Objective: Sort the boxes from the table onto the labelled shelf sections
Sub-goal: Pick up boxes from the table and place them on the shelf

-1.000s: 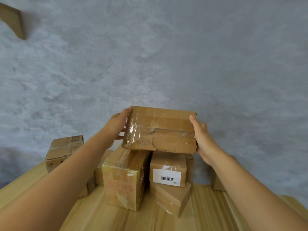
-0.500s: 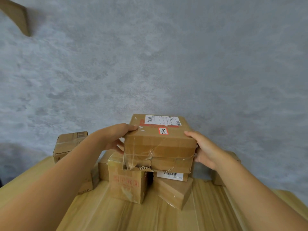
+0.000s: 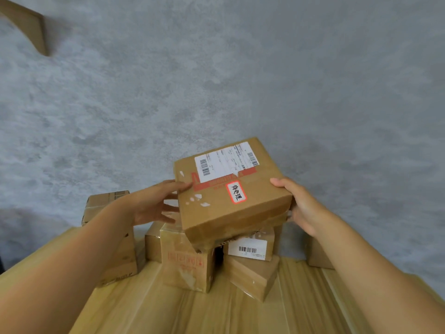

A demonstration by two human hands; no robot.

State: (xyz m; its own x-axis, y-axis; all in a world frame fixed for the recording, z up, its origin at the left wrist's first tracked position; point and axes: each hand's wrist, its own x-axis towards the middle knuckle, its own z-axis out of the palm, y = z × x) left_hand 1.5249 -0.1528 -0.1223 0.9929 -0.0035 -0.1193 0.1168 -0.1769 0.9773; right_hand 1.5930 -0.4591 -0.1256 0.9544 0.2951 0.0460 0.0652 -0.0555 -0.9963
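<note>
A flat brown cardboard box (image 3: pixel 216 213) is held tilted above the pile, its top turned toward me. That top carries a white shipping label, a red band and a small red-rimmed sticker with handwriting. My left hand (image 3: pixel 154 203) grips its left edge, thumb on top. My right hand (image 3: pixel 298 203) holds its right edge. Under it stand a taller box with red print (image 3: pixel 186 263), a box with a barcode label (image 3: pixel 250 247) and a low box (image 3: pixel 252 276) on the wooden table (image 3: pixel 216 314).
More cardboard boxes sit at the left (image 3: pixel 106 203) and at the right behind my forearm (image 3: pixel 317 256). A grey wall (image 3: pixel 240 80) rises behind the table. A brown wooden piece (image 3: pixel 26 25) juts from the wall at the top left.
The held box has tipped so that its labelled top faces me, and it has turned slightly counterclockwise. Both hands stayed on its sides. The view has dipped a little.
</note>
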